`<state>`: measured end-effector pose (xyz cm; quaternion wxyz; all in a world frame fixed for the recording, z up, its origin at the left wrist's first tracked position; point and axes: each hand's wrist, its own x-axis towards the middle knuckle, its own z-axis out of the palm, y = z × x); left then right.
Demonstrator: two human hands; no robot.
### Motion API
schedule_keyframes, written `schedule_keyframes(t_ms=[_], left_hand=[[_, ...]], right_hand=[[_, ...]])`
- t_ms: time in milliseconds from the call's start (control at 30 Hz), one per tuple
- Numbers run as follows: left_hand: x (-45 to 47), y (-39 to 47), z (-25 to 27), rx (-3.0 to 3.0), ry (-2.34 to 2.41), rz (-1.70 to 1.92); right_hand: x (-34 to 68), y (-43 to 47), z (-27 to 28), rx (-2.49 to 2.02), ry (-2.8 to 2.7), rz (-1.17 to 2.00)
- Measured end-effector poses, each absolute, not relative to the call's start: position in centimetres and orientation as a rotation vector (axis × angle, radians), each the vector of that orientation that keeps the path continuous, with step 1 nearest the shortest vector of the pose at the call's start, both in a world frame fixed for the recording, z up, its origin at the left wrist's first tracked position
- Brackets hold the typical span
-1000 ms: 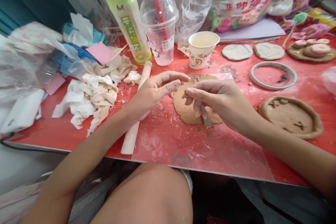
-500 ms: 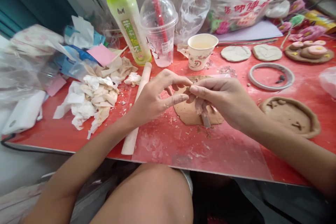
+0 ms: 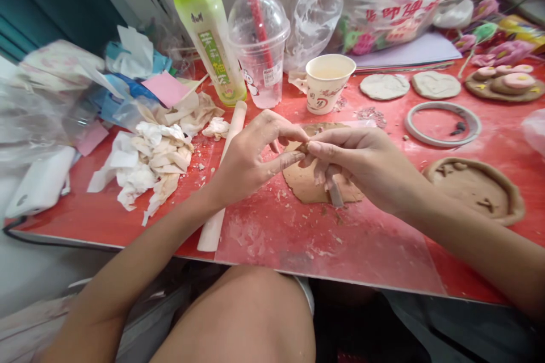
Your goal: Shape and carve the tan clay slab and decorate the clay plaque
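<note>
In the head view, my left hand and my right hand meet at the fingertips above a flat brown clay slab. Between them is a small lump of brown clay, pinched by my right thumb and index finger; my left thumb and index fingertip press at its other side. Clay residue marks the fingers. A narrow, flat greyish strip sticks out below my right hand's curled fingers, over the slab's near edge; its upper part is hidden. The slab lies on a clear plastic sheet.
Left of the slab lies a wooden rolling pin, beside crumpled tissues. Behind stand a paper cup, a plastic cup with straw and a drink bottle. To the right are a tape ring and a rimmed clay dish.
Both hands stay almost in place, with the left index finger and thumb drawn slightly nearer each other at the clay lump. The view has shifted a little.
</note>
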<state>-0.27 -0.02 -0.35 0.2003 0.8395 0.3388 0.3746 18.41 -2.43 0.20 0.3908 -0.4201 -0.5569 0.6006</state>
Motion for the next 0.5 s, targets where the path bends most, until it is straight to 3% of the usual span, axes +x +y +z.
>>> schedule_keyframes(t_ms=[500], left_hand=[[-0.26, -0.05, -0.36, 2.365, 0.931, 1.058]], right_hand=[[18.39, -2.39, -0.15, -1.037, -1.403, 1.553]])
